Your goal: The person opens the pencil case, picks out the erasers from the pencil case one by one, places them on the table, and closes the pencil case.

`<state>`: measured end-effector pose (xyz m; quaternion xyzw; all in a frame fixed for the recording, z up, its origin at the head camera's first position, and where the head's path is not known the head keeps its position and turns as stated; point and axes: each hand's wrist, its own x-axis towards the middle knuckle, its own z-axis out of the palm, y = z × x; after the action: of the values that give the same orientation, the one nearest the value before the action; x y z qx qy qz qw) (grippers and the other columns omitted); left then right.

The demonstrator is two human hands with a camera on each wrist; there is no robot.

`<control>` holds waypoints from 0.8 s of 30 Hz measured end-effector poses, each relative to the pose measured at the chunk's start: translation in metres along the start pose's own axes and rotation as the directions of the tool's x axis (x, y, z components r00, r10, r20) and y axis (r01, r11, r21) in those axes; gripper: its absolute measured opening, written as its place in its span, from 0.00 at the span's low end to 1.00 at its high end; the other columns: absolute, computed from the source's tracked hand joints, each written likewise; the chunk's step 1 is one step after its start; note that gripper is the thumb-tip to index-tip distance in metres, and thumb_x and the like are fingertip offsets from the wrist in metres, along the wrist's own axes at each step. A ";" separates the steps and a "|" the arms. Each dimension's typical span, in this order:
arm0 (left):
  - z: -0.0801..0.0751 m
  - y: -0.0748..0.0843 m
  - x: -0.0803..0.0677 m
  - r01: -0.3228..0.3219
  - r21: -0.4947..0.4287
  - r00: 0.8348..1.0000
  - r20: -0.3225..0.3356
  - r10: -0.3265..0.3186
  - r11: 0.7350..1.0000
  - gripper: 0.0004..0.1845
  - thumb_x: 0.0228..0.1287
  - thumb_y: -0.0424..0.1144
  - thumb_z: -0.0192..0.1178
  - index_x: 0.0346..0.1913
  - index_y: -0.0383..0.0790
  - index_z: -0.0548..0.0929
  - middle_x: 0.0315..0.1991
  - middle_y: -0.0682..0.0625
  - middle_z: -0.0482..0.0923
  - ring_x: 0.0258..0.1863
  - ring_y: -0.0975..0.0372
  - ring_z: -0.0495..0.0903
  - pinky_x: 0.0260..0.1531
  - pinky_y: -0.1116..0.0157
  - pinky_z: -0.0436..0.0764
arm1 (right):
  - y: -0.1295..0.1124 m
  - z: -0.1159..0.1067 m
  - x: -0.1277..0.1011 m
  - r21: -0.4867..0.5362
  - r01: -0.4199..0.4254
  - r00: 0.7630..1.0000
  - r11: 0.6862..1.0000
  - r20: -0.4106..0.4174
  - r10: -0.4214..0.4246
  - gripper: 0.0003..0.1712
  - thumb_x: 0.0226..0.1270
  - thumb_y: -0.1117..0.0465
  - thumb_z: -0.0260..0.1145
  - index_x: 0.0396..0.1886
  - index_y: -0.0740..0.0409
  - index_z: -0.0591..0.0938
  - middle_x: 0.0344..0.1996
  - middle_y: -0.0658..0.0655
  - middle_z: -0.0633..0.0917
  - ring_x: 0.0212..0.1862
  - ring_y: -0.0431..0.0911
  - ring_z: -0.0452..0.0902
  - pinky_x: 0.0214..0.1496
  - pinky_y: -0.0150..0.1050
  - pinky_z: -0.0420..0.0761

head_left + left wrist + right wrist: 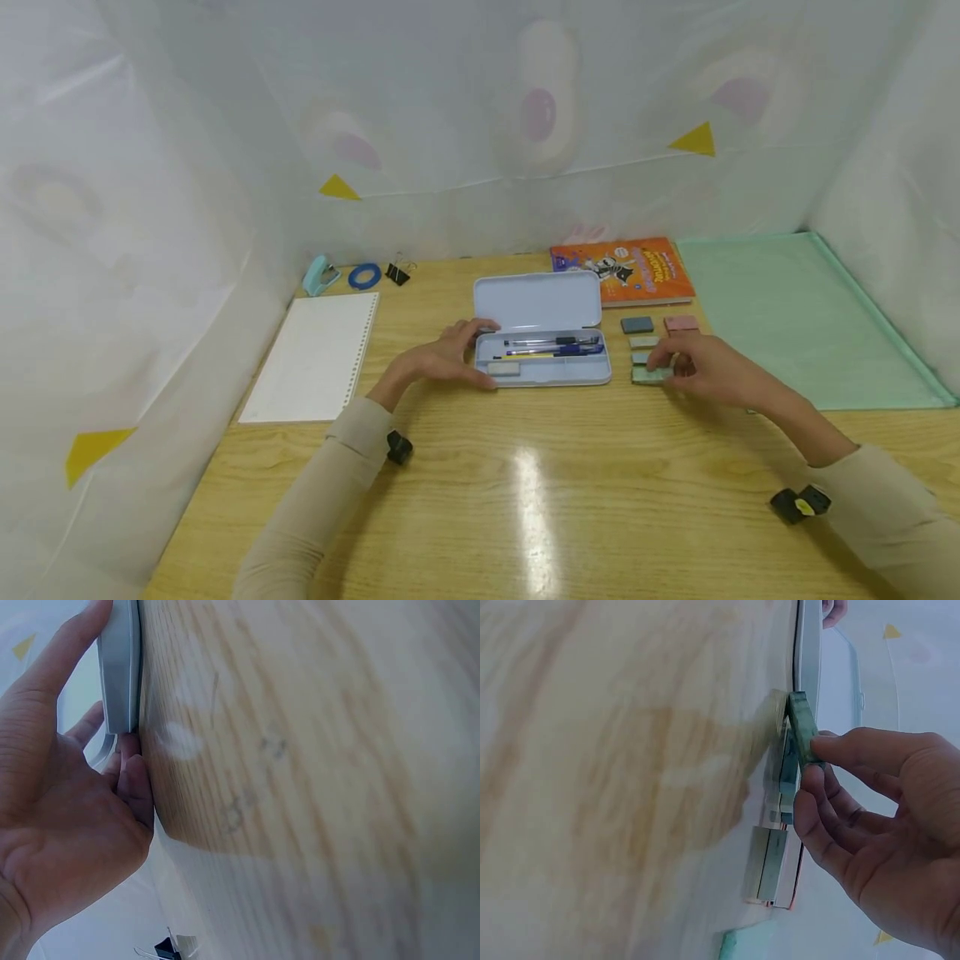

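Note:
My left hand (442,360) grips the left end of an open pale blue pencil case (537,302), thumb at the front edge and fingers behind. In the left wrist view the case's side (120,667) lies between thumb and fingers. Pens (555,351) and a whitish eraser (504,368) lie inside the case. Right of it, my right hand (708,371) pinches a green eraser (803,726) between thumb and fingers, tilted at the table surface. Other erasers lie close by: a dark blue one (637,325), a reddish one (681,323) and a pale one (643,342).
An orange book (652,271) lies behind the case. On the right is a translucent green mat or folder (810,325). At the left are a white punched notepad (311,358), a teal stapler (319,277), a blue tape roll (365,276) and a black binder clip (398,273).

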<state>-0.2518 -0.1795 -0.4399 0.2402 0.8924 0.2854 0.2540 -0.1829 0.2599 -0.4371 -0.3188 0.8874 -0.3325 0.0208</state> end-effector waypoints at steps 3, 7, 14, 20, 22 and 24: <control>0.001 -0.001 0.001 -0.005 0.000 1.000 0.001 0.005 1.000 0.53 0.55 0.59 0.77 0.79 0.61 0.56 0.74 0.44 0.58 0.71 0.50 0.60 0.72 0.46 0.64 | -0.002 -0.005 -0.002 -0.003 -0.007 1.000 1.000 0.002 0.007 0.16 0.61 0.75 0.74 0.45 0.57 0.85 0.42 0.50 0.87 0.37 0.37 0.78 0.36 0.34 0.80; 0.001 -0.002 0.002 -0.005 0.003 1.000 0.003 0.005 1.000 0.53 0.55 0.60 0.76 0.79 0.61 0.56 0.75 0.44 0.57 0.72 0.50 0.60 0.73 0.46 0.63 | -0.007 -0.012 -0.001 -0.014 -0.010 1.000 1.000 -0.027 0.010 0.14 0.64 0.74 0.72 0.48 0.58 0.86 0.43 0.53 0.87 0.38 0.37 0.81 0.37 0.34 0.82; -0.002 0.001 -0.002 -0.005 -0.006 1.000 -0.003 0.005 1.000 0.53 0.56 0.58 0.76 0.79 0.59 0.56 0.74 0.43 0.58 0.72 0.49 0.59 0.72 0.44 0.63 | -0.027 -0.008 0.027 0.038 -0.034 0.999 0.999 -0.013 0.035 0.14 0.69 0.68 0.72 0.53 0.58 0.86 0.45 0.54 0.88 0.40 0.40 0.82 0.40 0.35 0.83; -0.001 0.002 -0.002 -0.003 -0.009 1.000 -0.001 0.003 1.000 0.52 0.56 0.58 0.76 0.79 0.60 0.56 0.75 0.43 0.57 0.72 0.49 0.59 0.73 0.44 0.62 | -0.048 0.025 0.065 0.132 0.024 0.998 0.991 0.054 -0.032 0.15 0.69 0.71 0.71 0.53 0.62 0.86 0.47 0.59 0.88 0.42 0.44 0.82 0.41 0.37 0.84; 0.000 0.002 -0.002 0.001 -0.010 1.000 -0.003 -0.001 1.000 0.52 0.56 0.58 0.77 0.79 0.60 0.57 0.75 0.44 0.57 0.73 0.49 0.58 0.73 0.45 0.62 | -0.055 0.038 0.078 0.143 0.056 0.995 0.988 0.069 -0.066 0.14 0.68 0.71 0.71 0.52 0.62 0.86 0.46 0.59 0.88 0.41 0.44 0.82 0.42 0.38 0.84; 0.001 0.002 -0.002 0.006 -0.009 1.000 -0.007 -0.006 1.000 0.52 0.56 0.58 0.77 0.78 0.61 0.57 0.75 0.44 0.57 0.73 0.49 0.58 0.73 0.44 0.61 | -0.060 0.051 0.089 0.145 0.082 0.992 0.986 0.085 -0.095 0.14 0.67 0.71 0.71 0.51 0.62 0.86 0.46 0.59 0.88 0.41 0.44 0.81 0.43 0.39 0.83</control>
<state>-0.2493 -0.1788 -0.4385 0.2354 0.8927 0.2894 0.2526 -0.2077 0.1437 -0.4250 -0.3705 0.8447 -0.3800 0.0692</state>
